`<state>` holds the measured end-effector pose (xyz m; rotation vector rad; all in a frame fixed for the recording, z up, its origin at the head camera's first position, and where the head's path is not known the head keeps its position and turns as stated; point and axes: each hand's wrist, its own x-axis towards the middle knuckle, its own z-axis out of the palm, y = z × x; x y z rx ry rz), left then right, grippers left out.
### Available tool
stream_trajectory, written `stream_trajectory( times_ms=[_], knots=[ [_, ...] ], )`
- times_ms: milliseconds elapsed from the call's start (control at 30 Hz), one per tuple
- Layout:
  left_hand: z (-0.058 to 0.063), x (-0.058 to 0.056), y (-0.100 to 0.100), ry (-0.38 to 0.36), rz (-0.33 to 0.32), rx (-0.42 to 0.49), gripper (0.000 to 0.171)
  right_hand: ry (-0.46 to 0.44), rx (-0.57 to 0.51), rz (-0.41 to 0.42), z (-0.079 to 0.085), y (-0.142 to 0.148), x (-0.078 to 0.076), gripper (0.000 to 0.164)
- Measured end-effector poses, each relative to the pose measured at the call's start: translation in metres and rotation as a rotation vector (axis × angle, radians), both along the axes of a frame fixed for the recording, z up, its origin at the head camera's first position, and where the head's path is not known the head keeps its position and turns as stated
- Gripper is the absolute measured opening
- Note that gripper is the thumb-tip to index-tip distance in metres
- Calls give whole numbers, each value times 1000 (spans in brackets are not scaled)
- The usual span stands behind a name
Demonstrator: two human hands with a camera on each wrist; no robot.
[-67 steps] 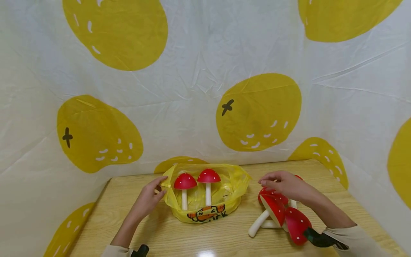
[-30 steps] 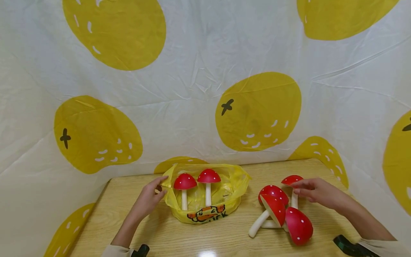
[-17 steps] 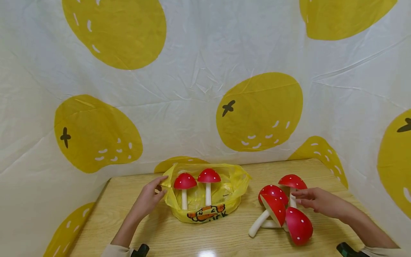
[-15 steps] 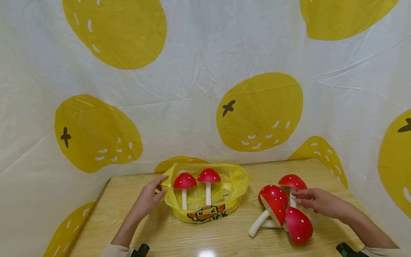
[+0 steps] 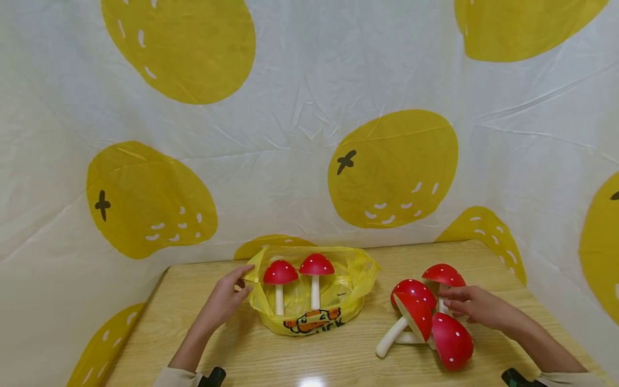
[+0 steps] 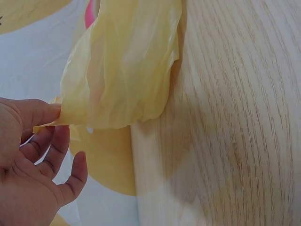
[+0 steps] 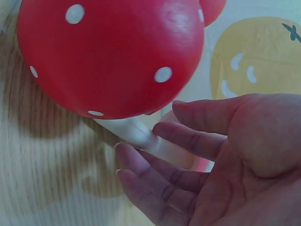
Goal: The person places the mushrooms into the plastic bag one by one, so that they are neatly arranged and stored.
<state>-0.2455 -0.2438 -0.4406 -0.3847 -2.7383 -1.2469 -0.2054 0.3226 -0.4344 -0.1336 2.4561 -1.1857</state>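
Reaching, apparently: rear mushroom point(image 5: 444, 274), 4 o'clock; right hand point(image 5: 476, 307), fingers apart.
Yellow bag point(image 5: 311, 323): 9 o'clock rim pinched by left hand point(image 5: 226, 295).
Stem point(image 7: 126, 131): grip seemingly needed next.

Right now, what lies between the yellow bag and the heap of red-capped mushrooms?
Just a strip of bare wooden table: nothing stands between the yellow bag and the red-capped mushrooms. The head view shows it.
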Motion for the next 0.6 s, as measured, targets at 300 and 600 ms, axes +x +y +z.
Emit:
stream_trajectory(
  times_ms=[300, 600],
  knots=[
    [-3, 1, -1, -4, 13, 0, 50, 11, -57, -3, -9, 1, -3, 50],
    [-2, 0, -1, -2, -1, -12, 50, 96, -39, -95, -13, 2, -5, 40]
  ],
)
